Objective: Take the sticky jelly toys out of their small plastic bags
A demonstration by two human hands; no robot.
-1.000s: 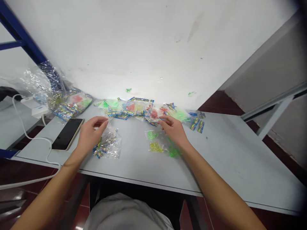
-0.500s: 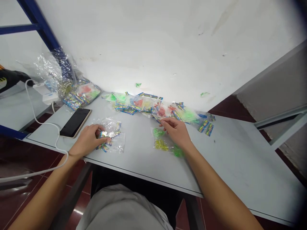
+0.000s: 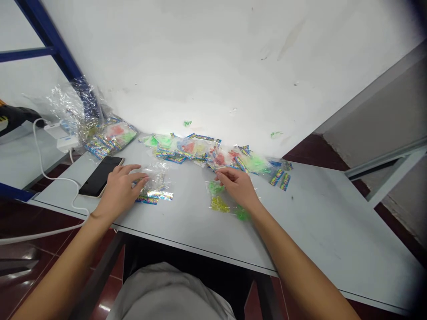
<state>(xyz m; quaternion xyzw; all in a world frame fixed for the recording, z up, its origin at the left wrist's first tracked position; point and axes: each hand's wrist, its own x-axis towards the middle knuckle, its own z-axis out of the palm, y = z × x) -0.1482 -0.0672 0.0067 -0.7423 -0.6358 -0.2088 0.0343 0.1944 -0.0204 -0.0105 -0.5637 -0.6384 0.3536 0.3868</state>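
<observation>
My left hand lies on the grey table with fingers stretched out, their tips touching a small pile of clear packets with shiny printed headers. My right hand rests over loose green and yellow toys in clear film, fingers curled and pinched near a red packet at the edge of the long heap of packets along the wall. What, if anything, the right fingers hold is hidden.
A black phone lies just left of my left hand, a white cable running to a charger block. A clear bag of packets and crumpled film sit at the back left by a blue frame.
My left hand has opened from a curl and spread the header packets flat on the table. My right hand has shifted slightly left along the heap's edge.
</observation>
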